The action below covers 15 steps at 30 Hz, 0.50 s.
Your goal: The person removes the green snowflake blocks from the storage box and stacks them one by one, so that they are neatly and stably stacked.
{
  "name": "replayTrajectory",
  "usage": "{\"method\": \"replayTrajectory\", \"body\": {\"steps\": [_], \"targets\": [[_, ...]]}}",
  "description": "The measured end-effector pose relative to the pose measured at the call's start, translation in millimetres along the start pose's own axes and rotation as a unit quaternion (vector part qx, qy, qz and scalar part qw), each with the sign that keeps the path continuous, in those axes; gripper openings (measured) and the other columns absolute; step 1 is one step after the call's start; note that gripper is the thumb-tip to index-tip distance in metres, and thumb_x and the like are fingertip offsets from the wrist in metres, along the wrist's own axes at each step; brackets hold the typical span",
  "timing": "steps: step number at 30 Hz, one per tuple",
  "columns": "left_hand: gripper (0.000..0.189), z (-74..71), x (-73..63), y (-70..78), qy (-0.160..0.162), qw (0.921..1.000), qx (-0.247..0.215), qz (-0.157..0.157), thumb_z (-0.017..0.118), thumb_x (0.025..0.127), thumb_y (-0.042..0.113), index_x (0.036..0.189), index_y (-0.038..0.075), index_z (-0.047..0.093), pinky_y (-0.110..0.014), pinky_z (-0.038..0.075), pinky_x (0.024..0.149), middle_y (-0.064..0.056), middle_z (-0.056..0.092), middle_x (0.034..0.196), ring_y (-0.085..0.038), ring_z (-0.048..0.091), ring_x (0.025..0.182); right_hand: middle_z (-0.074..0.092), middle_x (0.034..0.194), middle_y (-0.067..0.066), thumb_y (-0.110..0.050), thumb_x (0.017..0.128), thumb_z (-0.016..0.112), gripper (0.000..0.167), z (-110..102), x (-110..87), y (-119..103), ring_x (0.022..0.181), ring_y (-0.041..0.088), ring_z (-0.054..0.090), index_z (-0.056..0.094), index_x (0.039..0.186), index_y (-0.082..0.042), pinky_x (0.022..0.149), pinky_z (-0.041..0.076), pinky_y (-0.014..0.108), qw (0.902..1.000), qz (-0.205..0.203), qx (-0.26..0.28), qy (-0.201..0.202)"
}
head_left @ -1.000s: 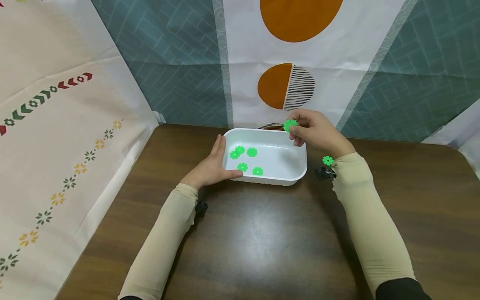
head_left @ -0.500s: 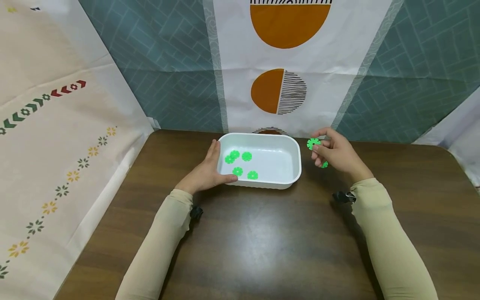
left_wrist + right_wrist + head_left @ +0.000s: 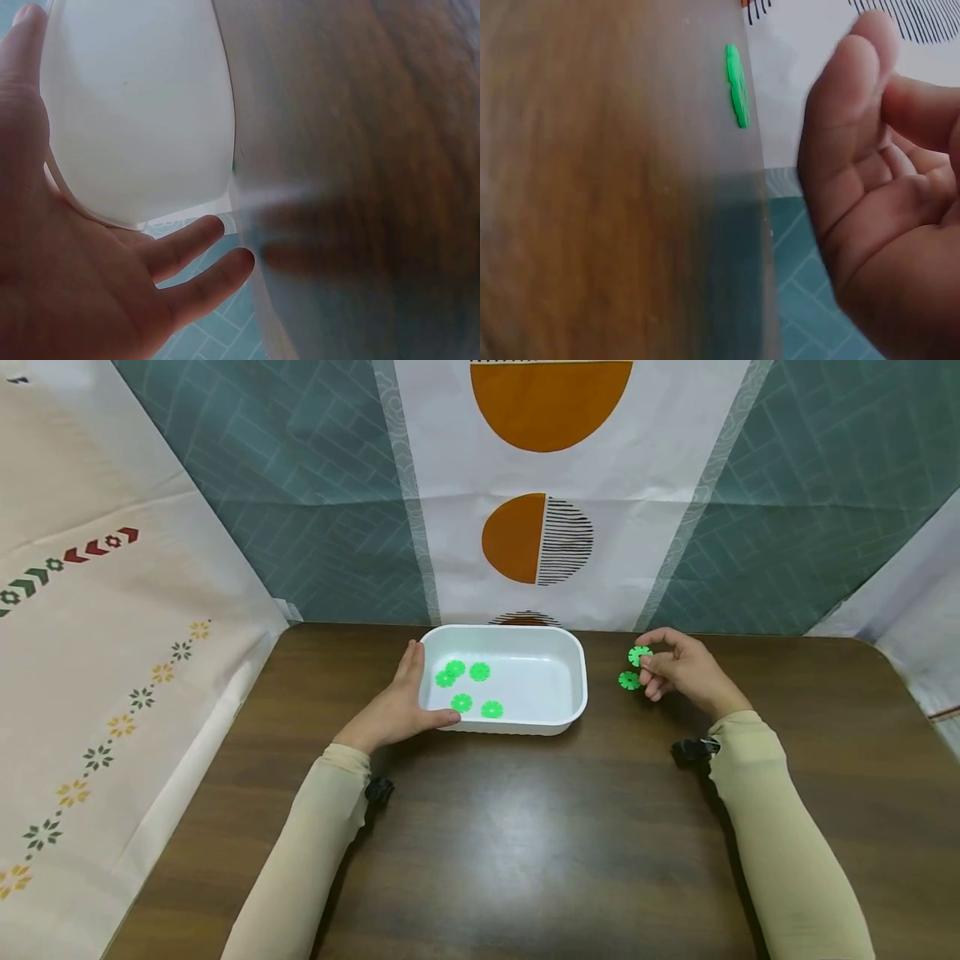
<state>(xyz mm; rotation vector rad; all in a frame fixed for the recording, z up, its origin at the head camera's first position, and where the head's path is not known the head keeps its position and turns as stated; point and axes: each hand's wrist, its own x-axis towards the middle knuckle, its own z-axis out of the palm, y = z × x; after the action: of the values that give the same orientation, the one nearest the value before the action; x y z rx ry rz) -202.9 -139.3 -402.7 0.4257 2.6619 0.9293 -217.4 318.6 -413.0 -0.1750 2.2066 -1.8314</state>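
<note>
A white rectangular tray (image 3: 525, 689) stands on the table with several green notched plastic discs lying in its left half. My left hand (image 3: 393, 714) rests against the tray's left end, thumb along the near side and fingers spread; in the left wrist view those fingers (image 3: 199, 244) are nearly straight beside the tray's outer wall. To the right of the tray, my right hand (image 3: 686, 672) pinches a green notched disc (image 3: 637, 655) between thumb and forefinger. A second such disc (image 3: 628, 681) lies on the table just below it. The right wrist view hides the pinched disc.
The brown wooden table (image 3: 517, 860) ends at the back against a patterned hanging cloth (image 3: 465, 527). A cream embroidered cloth (image 3: 112, 693) borders the left side. A black wrist device (image 3: 693, 752) sits under my right wrist.
My right hand has moved right and down from over the tray's right rim to beside it, carrying the disc. The left hand keeps its place on the tray. The head view has shifted slightly.
</note>
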Motion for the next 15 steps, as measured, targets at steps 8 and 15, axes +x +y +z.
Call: {"method": "replayTrajectory", "body": {"steps": [8,15], "targets": [[0.131,-1.1,-1.3,-2.1,-0.001,1.0,0.005,0.0,0.077,0.082,0.06,0.159,0.013,-0.018,-0.05,0.032,0.113,0.0,-0.023,0.165,-0.036,0.02,0.149,0.065,0.08,0.016,-0.001,0.104,0.049,0.035,-4.2,3.4,7.1,0.061,0.021,0.065,0.042,0.138,0.007,0.064,0.059,0.04,0.9968,0.067,-0.026,-0.036],[0.132,-1.7,-0.8,0.2,-0.003,0.9999,0.01,0.007,0.076,0.081,0.063,0.159,0.013,-0.018,-0.049,0.03,0.114,-0.001,-0.023,0.166,-0.036,0.02,0.149,0.066,0.086,0.019,0.0,0.102,0.046,0.039,-3.3,1.6,10.3,0.064,0.022,0.066,0.04,0.14,0.005,0.064,0.059,0.038,0.9933,0.097,-0.023,-0.058]]}}
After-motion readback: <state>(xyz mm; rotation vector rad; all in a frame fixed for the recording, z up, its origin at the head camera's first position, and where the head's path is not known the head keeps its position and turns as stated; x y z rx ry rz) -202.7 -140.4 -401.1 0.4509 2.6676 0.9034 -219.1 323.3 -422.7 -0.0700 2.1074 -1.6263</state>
